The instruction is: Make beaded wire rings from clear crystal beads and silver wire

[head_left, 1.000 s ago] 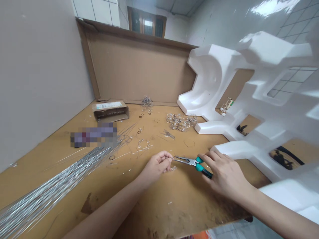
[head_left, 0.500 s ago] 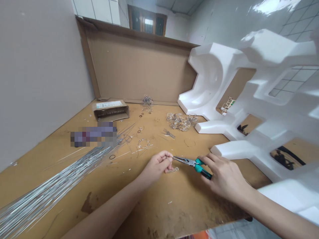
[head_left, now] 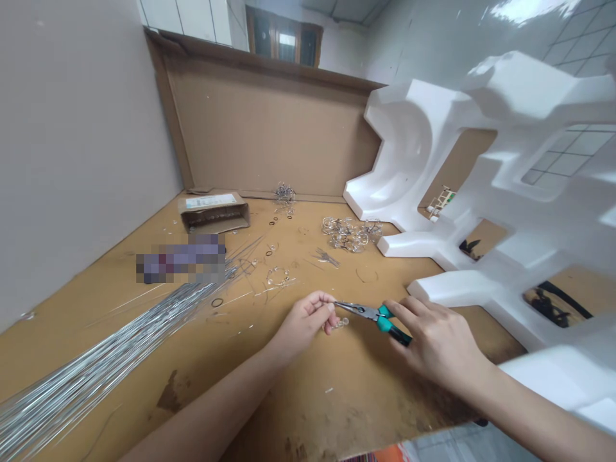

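Observation:
My left hand (head_left: 310,316) is closed in a pinch on a small string of clear beads (head_left: 341,323), which hangs out below the fingers. Wrapped around the green-and-black handles of long-nose pliers (head_left: 368,312) is my right hand (head_left: 436,333). The plier tips meet the left fingertips; what lies between the jaws is too small to make out. Beyond the hands are a pile of clear beaded wire loops (head_left: 349,234), a few short wire pieces (head_left: 327,258) and a loose beaded ring (head_left: 279,276).
A bundle of long silver wires (head_left: 144,337) spreads across the left of the table (head_left: 269,410). Behind it are a blurred purple object (head_left: 183,258) and an open cardboard box (head_left: 215,215). White foam packing (head_left: 443,290) borders the right side. A dark wire tangle (head_left: 285,192) sits at the back.
The dangling beads have swung slightly up and to the right. Both hands and the pliers stay almost in the same place.

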Tool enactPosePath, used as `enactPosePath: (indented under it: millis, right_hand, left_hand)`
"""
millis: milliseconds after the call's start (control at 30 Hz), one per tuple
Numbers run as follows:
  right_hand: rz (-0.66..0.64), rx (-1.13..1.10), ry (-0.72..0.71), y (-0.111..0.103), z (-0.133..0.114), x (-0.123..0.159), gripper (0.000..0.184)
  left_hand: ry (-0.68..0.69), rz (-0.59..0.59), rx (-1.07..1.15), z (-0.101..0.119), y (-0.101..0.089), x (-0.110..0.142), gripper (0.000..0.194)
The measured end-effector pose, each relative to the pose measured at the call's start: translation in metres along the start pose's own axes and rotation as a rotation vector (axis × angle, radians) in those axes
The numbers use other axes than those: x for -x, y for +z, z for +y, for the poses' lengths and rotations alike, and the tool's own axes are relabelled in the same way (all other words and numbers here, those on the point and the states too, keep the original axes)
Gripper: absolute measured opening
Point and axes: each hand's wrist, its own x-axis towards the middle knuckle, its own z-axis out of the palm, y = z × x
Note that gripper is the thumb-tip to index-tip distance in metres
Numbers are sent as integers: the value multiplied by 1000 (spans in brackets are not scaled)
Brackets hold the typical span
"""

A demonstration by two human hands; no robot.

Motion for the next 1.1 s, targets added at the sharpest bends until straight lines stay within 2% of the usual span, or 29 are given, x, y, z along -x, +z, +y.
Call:
enactPosePath:
  millis: [367, 667, 733, 833, 900, 967, 1100]
  right_hand:
    - [-95, -28, 85, -2, -2, 0, 24]
    - [-164, -86, 110, 1, -6, -4, 19]
    - [-212, -126, 133, 0, -6, -6, 20]
    - [-297, -236, 157, -1, -2, -7, 25]
    - [-329, -291, 178, 3, 2, -5, 25]
    - [-333, -280, 219, 11, 6, -2, 22]
    - [-285, -169, 282, 36, 6, 3, 23]
  left_hand:
    - [-4, -11, 9, -4, 3, -1, 30]
    - [-18, -4, -17, -5, 4, -1, 30]
    - [-36, 24, -10, -8, 1, -3, 29]
    - [-42, 127, 19, -10, -6, -7, 27]
    - [-29, 180, 79, -9, -13, -9, 26]
    - [-35, 183, 168, -5, -18, -10, 24]
    - [-99, 58, 306, 2, -20, -8, 18]
